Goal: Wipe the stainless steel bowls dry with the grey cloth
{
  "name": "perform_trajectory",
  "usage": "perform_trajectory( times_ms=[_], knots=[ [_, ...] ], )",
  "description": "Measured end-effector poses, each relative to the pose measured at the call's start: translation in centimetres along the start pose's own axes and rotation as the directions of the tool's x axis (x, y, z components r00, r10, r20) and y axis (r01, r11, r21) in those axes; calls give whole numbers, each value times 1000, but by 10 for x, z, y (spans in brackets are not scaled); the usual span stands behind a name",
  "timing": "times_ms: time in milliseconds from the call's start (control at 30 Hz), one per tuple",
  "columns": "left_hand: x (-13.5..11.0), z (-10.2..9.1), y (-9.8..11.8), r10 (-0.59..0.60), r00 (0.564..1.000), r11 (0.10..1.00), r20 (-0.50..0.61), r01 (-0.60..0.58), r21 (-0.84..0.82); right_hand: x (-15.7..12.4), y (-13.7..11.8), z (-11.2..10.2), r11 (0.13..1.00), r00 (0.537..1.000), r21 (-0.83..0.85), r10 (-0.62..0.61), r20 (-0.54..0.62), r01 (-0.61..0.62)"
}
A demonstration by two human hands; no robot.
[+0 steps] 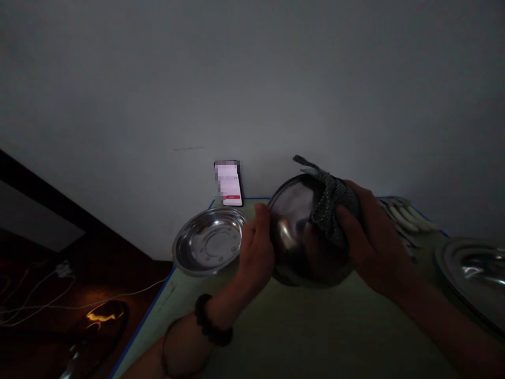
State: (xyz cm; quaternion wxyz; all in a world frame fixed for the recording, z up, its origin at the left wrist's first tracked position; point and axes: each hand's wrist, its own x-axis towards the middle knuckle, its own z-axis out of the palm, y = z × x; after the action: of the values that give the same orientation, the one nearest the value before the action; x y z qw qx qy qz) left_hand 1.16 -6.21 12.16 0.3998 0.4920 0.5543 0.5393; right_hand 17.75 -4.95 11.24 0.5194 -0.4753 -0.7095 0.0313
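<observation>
A shiny metal bowl [294, 231] is held tilted above the table, its rounded outside facing me. My left hand [256, 252] grips the bowl's left edge, thumb up along the rim; its other fingers are partly hidden. A grey patterned cloth [333, 205] lies bunched against the bowl's right side. My right hand [366, 242] is closed around this cloth and presses it to the metal. Just left of my left hand, a second, shallower metal bowl [211, 245] stands open side up on the table.
A phone [229, 183] with a lit screen leans on the wall behind the green table [307, 331]. Several white-handled utensils [406, 217] lie at the back right. A large metal dish [473, 273] sits at the right edge. White cables [63, 305] run at the lower left.
</observation>
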Motion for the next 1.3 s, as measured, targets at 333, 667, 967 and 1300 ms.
perform_trajectory(
  times_ms=[333,667,967,1300],
  knots=[
    [34,2,74,401,893,856,205,-445,262,48,-38,2,988,982,56,-135,-135,143],
    [47,-19,71,276,874,788,400,-444,426,57,-15,-21,988,952,84,150,-267,-132],
    [35,-32,81,464,801,785,379,-570,243,55,-21,-25,944,970,325,-21,244,-61],
    [53,-33,75,158,965,916,-209,-222,-334,59,7,-10,768,960,586,269,73,-259]
  ],
)
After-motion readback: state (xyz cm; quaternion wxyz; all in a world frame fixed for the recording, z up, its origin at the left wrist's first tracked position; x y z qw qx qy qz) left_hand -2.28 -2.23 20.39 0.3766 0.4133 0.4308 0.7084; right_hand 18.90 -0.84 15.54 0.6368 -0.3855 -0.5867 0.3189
